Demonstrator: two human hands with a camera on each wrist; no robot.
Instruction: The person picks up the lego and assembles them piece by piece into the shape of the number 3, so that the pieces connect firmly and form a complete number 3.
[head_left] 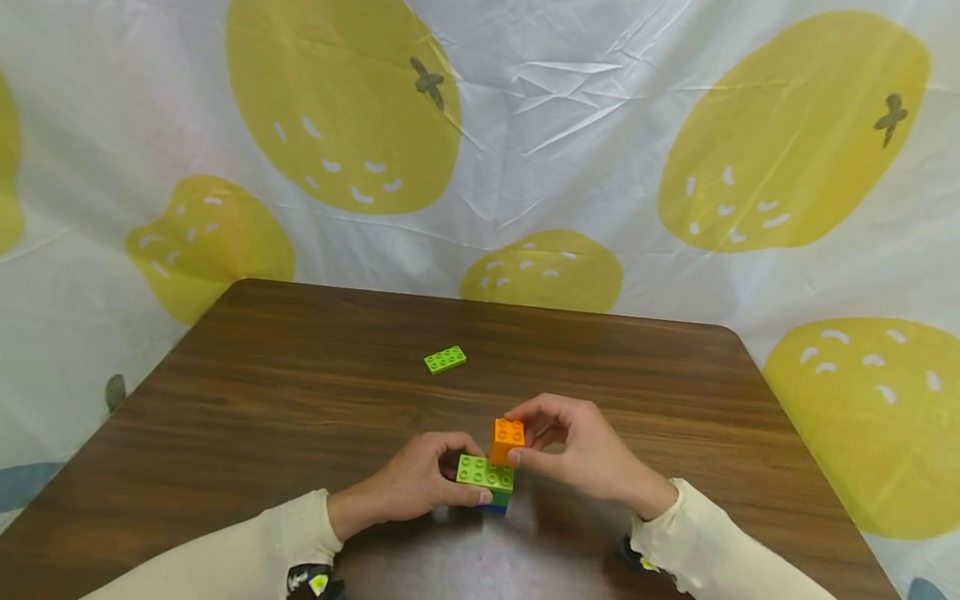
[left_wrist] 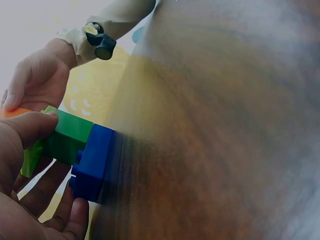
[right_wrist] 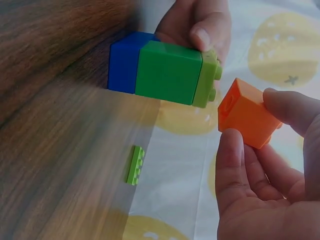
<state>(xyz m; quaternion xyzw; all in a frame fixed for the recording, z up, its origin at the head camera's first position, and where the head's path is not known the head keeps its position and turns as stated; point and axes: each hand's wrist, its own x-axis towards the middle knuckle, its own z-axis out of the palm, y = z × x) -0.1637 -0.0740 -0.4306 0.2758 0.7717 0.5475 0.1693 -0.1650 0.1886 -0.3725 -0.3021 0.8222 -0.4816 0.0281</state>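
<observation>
A stack of bricks stands on the table: a blue brick [right_wrist: 123, 64] at the bottom, a green brick [right_wrist: 167, 72] on it, and a thin light green brick [head_left: 485, 472] on top. My left hand [head_left: 420, 479] grips the stack's sides near the top. My right hand [head_left: 585, 450] pinches an orange brick [head_left: 507, 442] between thumb and fingers. In the right wrist view the orange brick [right_wrist: 247, 114] is tilted and apart from the light green studs by a small gap.
Another thin light green brick [head_left: 445, 359] lies flat on the dark wood table [head_left: 337, 358], beyond both hands. A white cloth with a yellow fruit print [head_left: 555, 192] hangs behind the table.
</observation>
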